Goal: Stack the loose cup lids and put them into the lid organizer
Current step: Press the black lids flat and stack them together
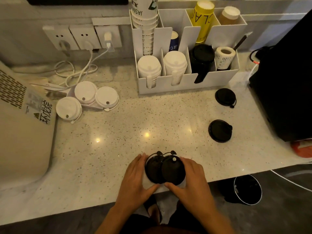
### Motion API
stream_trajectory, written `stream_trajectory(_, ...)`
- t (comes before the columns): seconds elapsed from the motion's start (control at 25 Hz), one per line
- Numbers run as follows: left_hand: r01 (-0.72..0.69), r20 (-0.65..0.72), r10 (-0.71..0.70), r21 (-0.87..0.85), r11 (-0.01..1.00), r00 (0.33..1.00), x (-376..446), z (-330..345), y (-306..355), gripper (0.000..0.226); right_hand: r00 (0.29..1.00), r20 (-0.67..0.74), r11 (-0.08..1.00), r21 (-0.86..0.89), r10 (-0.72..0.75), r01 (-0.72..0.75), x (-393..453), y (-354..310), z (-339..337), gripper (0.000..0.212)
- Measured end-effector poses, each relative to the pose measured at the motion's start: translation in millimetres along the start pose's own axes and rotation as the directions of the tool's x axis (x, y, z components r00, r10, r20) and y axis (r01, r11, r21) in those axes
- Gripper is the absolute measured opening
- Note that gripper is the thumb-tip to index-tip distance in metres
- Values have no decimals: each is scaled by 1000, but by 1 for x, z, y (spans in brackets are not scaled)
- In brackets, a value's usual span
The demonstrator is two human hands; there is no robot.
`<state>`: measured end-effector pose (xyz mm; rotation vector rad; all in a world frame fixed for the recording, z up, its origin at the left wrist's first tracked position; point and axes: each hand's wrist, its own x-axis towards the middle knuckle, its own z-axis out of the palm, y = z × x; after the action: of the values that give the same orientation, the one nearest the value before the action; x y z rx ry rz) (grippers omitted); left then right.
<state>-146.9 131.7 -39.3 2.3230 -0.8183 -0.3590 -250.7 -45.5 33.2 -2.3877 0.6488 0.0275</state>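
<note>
Two black cup lids sit at the near edge of the speckled countertop [118, 132], overlapping: the right-hand lid [173, 172] lies partly over the left-hand lid [152, 169]. Sip-plug tabs of both point away from the person. Left hand [135, 179] grips the left lid, fingers along its outer rim, thumb at the near edge. Right hand [192, 178] grips the right lid the same way; the two thumbs nearly meet below the lids.

Two more black lids lie loose to the right, apart from each other: one [220, 130] mid-counter, one [225, 97] just in front of the white lid organizer [185, 85]. Organizer front row: two stacks of white lids [149, 65], one stack of black lids [201, 56], a label roll [224, 57]. Back row holds paper cup stacks.

Three white lids [86, 98] lie loose at left, near the white cables and wall sockets [81, 37]. A black machine [287, 81] stands at far right. A black bin [247, 190] is on the floor below the counter edge.
</note>
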Motion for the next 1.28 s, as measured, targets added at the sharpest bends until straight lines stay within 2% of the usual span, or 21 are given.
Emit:
stream_trajectory(0.4,17,-53,-17,8,1000,998,-2,2,2,98,999,48,992,-125,22,-16,19,-24,37,88)
stream_trajectory(0.88,-11,-61,10,-13,1000,998,-1,4,-1,95,998,50,983,-180,46,-37,19,-26,47,87)
stream_trajectory(1.28,-54,-33,57,105,993,998,0,5,-3,86,998,55,981,-194,12,-1,24,-17,46,89)
